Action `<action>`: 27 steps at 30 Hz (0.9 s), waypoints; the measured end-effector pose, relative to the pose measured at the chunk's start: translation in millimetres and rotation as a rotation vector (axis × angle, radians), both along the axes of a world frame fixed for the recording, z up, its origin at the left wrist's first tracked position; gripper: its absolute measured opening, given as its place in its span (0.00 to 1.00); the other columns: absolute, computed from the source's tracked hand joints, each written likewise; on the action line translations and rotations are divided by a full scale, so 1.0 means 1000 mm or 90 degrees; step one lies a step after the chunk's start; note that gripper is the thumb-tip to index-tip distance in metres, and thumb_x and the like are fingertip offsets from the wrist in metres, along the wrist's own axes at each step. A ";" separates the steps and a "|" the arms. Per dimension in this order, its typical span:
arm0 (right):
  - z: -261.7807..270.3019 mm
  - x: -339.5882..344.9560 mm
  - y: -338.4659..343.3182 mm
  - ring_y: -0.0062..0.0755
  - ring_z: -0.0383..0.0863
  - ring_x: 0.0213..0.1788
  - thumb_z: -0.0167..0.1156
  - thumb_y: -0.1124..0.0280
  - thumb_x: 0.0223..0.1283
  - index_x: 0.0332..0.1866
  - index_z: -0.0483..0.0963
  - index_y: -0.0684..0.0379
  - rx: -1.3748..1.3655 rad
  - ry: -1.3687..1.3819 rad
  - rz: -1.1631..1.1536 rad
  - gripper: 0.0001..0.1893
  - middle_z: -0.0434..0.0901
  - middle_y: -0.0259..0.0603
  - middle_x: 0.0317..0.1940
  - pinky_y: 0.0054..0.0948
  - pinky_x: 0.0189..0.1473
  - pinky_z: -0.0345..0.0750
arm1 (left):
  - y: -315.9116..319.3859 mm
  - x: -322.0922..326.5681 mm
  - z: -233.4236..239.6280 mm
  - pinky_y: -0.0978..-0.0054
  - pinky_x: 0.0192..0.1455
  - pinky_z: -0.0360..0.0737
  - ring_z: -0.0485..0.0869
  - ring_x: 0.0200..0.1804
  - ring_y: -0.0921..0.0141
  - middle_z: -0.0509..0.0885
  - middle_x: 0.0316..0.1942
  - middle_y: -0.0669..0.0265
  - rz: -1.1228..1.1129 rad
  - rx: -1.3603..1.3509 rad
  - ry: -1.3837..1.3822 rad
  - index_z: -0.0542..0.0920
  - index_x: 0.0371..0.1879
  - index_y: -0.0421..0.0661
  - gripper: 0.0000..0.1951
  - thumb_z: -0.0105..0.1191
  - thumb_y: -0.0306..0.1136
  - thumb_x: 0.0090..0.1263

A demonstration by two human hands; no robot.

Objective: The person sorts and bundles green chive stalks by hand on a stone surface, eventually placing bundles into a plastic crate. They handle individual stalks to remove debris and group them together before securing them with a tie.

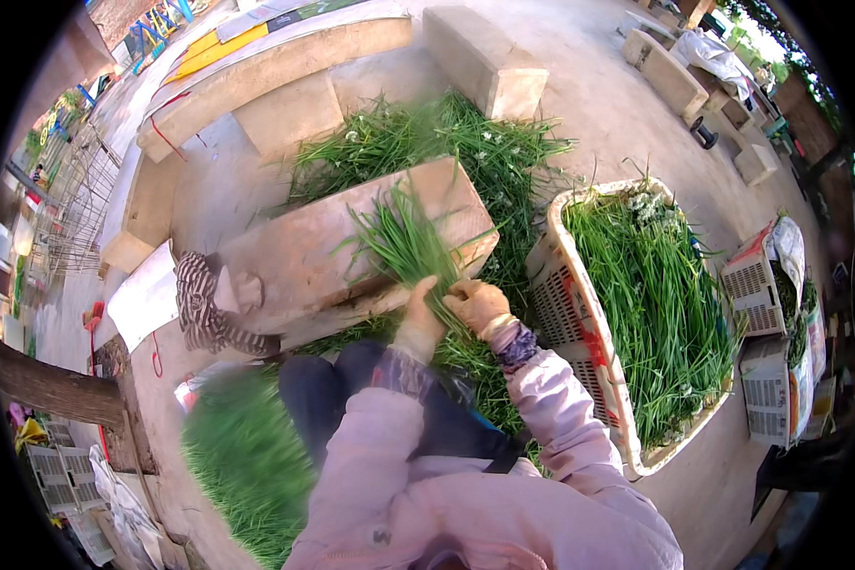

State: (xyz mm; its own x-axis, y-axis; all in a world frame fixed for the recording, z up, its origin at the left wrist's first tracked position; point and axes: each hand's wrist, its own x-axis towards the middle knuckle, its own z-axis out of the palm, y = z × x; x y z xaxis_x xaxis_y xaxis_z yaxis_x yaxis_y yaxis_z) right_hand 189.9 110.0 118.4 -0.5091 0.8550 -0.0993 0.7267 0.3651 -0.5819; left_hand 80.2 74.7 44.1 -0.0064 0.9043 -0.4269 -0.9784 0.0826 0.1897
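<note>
A bunch of green garlic chives (407,228) is gripped by my gloved left hand (422,322), its leaf tips pointing away from me over a long stone block (356,239). My gloved right hand (479,306) is beside it, its fingers closed on the stem ends at the bunch's near right side. Loose chives with white flower heads (491,167) lie heaped behind the block and around its right end. More cut stems (481,381) are between my legs and the block.
A plastic crate (557,246) at my right is full of chives. Blurred greens (246,456) lie at my left. A striped cloth (203,303) rests at the block's left end. Stone benches (278,71) stand beyond, more crates (764,385) at far right, a tree trunk (57,392) at left.
</note>
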 end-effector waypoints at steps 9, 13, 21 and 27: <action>-0.041 0.001 0.000 0.31 0.77 0.25 0.58 0.65 0.49 0.30 0.75 0.64 0.038 0.169 -0.061 0.11 0.77 0.43 0.21 0.28 0.31 0.72 | 0.000 -0.001 -0.001 0.64 0.48 0.73 0.76 0.42 0.62 0.79 0.38 0.60 -0.002 0.008 -0.031 0.74 0.40 0.41 0.16 0.45 0.40 0.59; -0.033 0.000 -0.006 0.29 0.76 0.23 0.58 0.67 0.50 0.30 0.74 0.64 0.071 0.186 -0.119 0.10 0.76 0.42 0.20 0.27 0.30 0.72 | -0.001 0.000 0.004 0.65 0.48 0.72 0.76 0.41 0.63 0.79 0.37 0.61 0.032 0.017 -0.039 0.74 0.40 0.42 0.15 0.45 0.40 0.60; -0.035 -0.006 -0.009 0.43 0.79 0.29 0.56 0.66 0.48 0.31 0.74 0.61 0.083 0.050 -0.134 0.09 0.78 0.47 0.24 0.33 0.32 0.75 | 0.003 0.008 0.003 0.68 0.45 0.74 0.77 0.39 0.67 0.79 0.36 0.63 0.009 0.007 0.038 0.74 0.40 0.43 0.13 0.52 0.36 0.60; -0.057 -0.009 0.005 0.35 0.78 0.25 0.57 0.68 0.49 0.34 0.74 0.62 0.026 0.148 -0.094 0.10 0.78 0.44 0.24 0.30 0.30 0.74 | 0.002 0.002 -0.015 0.68 0.43 0.76 0.78 0.37 0.66 0.79 0.34 0.62 0.024 -0.039 0.036 0.74 0.39 0.42 0.12 0.53 0.33 0.58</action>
